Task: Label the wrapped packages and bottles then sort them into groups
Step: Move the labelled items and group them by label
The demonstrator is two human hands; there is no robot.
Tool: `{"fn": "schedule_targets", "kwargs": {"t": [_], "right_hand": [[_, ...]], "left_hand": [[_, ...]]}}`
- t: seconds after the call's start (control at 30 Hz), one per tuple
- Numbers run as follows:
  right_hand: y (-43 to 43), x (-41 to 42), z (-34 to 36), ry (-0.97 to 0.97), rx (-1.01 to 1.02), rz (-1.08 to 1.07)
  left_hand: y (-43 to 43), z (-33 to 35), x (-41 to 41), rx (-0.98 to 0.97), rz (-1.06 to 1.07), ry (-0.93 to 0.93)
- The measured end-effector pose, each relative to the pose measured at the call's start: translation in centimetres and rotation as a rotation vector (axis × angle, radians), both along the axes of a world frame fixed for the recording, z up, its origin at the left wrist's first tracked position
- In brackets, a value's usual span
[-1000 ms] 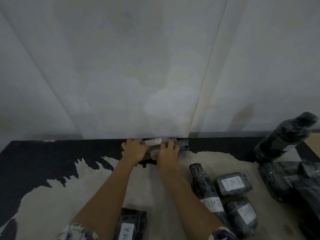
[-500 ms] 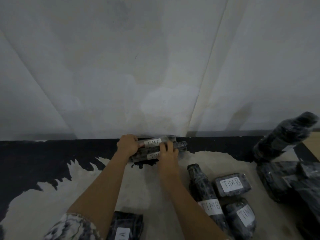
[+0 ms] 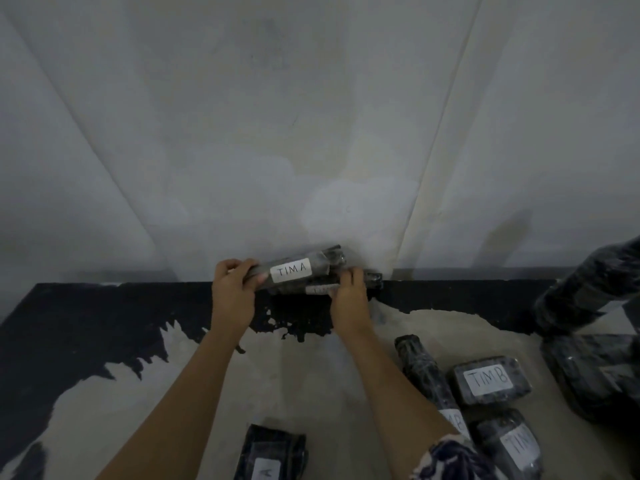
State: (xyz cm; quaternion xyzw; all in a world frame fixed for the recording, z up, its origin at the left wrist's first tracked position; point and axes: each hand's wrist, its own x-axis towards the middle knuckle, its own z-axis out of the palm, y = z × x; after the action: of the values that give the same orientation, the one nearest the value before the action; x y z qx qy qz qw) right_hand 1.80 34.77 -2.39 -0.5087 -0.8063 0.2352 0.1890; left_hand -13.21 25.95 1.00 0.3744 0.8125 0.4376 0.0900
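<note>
A person's two bare arms reach forward across a worn table [image 3: 242,368], its black coating flaked away to pale patches, toward a grey wall [image 3: 311,133] at the far edge. The left hand [image 3: 232,293] grasps the left end of a bottle [image 3: 298,270] wrapped in dark plastic, lying sideways and lifted at the table's far edge against the wall; its white label [image 3: 290,270] reads "TIM A". The right hand [image 3: 349,296] closes its fingers over a second wrapped bottle [image 3: 372,279], which lies just below and touching the first, with a partly hidden label. To the right, nearer the person, three wrapped items sit close together: a long bottle [image 3: 420,368] lying on the table, a block [image 3: 490,380] labelled "TIM B" just beside it, and another package [image 3: 512,445] below that with a "TIM" label cut off by the arm and frame edge. At the far right lies a bulkier pile [image 3: 595,368] of wrapped items, one standing tilted. At the bottom centre, a labelled package [image 3: 272,452] lies partly out of view.
</note>
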Motion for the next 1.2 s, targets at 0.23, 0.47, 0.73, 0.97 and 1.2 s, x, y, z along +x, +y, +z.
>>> {"fn": "schedule_targets", "kwargs": {"t": [0.23, 0.47, 0.73, 0.97, 1.2], "right_hand": [[1.1, 2.0, 1.3, 0.575, -0.377, -0.205], [1.2, 3.7, 0.7, 0.495, -0.33, -0.289], [1.3, 4.4, 0.1, 0.413, -0.336, -0.338], [2.2, 4.4, 0.4, 0.476, -0.377, -0.38], [2.9, 4.0, 1.0, 0.492, -0.409, -0.42]], "left_hand": [[-0.7, -2.5, 2.4, -0.071, -0.016, -0.107], [0.6, -3.3, 4.2, -0.152, -0.039, -0.181], [1.2, -3.5, 3.7, -0.179, -0.102, -0.244], [1.7, -3.0, 2.8, -0.178, -0.071, -0.308], [2.5, -1.3, 2.4, -0.063, 0.064, -0.453]]}}
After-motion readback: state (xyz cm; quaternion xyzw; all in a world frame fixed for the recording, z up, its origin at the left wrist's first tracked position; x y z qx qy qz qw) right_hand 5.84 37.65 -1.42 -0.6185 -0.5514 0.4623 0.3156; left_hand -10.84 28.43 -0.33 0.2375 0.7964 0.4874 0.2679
